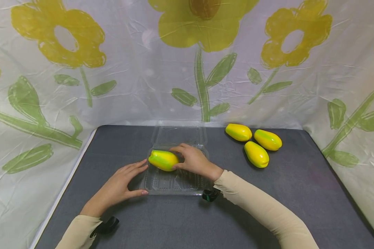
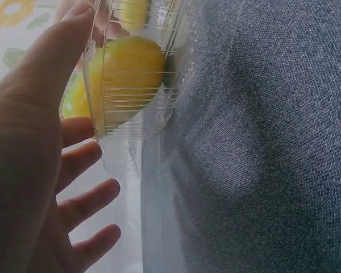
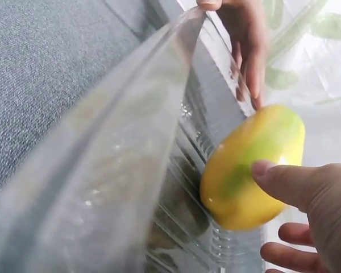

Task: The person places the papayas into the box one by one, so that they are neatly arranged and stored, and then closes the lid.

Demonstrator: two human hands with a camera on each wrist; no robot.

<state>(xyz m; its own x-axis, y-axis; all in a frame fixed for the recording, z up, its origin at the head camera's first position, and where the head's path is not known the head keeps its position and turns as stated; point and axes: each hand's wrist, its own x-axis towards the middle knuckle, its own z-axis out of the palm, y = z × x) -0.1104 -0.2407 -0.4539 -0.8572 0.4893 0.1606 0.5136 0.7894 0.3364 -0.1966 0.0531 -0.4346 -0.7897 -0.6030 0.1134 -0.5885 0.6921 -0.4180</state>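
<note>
A yellow-green papaya (image 1: 163, 160) lies over the left half of a clear plastic clamshell container (image 1: 174, 192). My right hand (image 1: 194, 160) grips the papaya's right end, thumb on the near side and fingers on the far side. In the right wrist view, the thumb (image 3: 275, 176) presses the fruit's skin. Along the container's left side, my left hand (image 1: 119, 185) is spread, its fingertips at the wall and its thumb by the near-left corner. Through the ribbed wall, the papaya (image 2: 133, 65) shows in the left wrist view.
The container's lid (image 1: 179, 135) is folded back toward the flowered backdrop (image 1: 137, 86). Three more papayas (image 1: 257, 154) lie grouped at the back right of the dark grey tabletop (image 1: 286, 200).
</note>
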